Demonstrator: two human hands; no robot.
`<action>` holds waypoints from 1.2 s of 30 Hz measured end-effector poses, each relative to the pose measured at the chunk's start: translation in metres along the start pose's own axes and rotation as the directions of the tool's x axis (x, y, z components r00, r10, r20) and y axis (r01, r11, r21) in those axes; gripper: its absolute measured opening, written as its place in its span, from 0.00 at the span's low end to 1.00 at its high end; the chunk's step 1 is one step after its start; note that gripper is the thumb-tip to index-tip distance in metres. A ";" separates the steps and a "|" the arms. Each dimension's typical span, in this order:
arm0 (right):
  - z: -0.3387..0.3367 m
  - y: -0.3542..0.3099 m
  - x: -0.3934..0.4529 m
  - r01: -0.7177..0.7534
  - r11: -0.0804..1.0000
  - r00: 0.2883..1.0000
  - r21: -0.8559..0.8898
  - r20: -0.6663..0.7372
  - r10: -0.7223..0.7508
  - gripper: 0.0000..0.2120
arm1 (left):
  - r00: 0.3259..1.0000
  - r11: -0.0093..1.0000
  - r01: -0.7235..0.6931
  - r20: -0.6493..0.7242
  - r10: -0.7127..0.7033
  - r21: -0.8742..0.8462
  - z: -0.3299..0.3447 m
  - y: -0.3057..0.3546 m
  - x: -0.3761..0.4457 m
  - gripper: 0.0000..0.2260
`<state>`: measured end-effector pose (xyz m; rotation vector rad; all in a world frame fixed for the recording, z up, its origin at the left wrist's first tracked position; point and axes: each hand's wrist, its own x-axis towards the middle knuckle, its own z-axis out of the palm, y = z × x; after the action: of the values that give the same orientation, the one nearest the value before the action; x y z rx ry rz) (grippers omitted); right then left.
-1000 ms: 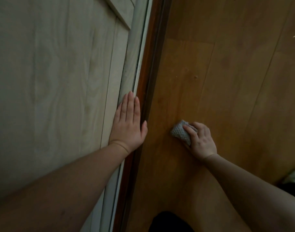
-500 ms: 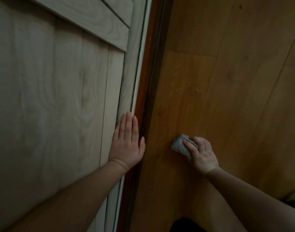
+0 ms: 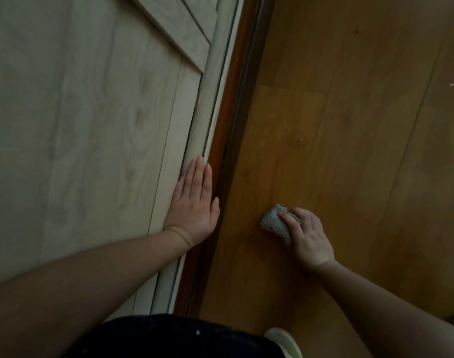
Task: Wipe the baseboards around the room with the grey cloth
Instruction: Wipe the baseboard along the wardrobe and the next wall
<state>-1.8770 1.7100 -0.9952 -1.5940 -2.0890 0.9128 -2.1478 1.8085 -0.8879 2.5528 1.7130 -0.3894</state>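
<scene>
Grey waffle-weave fabric, the grey cloth point(image 3: 275, 224), was bunched small and gripped by the curled fingers of the right hand point(image 3: 308, 236), resting on the wooden floor point(image 3: 349, 151) apart from the dark brown baseboard point(image 3: 227, 140). It was judged light, soft and easily crumpled, best held as a folded pad behind the wiping face so that pressure could be spread. The left hand point(image 3: 195, 202) was laid flat, fingers straight and together, against the pale wood-grain panel point(image 3: 79, 125) just beside the baseboard.

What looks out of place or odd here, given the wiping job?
The grey cloth, gripped by the right hand, lies on the wooden floor, apart from the dark brown baseboard. The left hand presses flat on the pale panel. Nothing looks spilled or damaged.
</scene>
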 end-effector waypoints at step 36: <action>0.125 -0.069 0.020 -0.030 0.974 0.996 0.223 -0.077 0.048 0.24 | 0.999 0.998 0.026 -0.042 -0.029 -0.054 0.073 0.016 -0.132 0.33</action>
<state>-2.0113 1.6839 -1.0416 -1.5338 -1.8350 1.0363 -2.1937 1.6699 -0.9293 2.5209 1.7498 -0.2884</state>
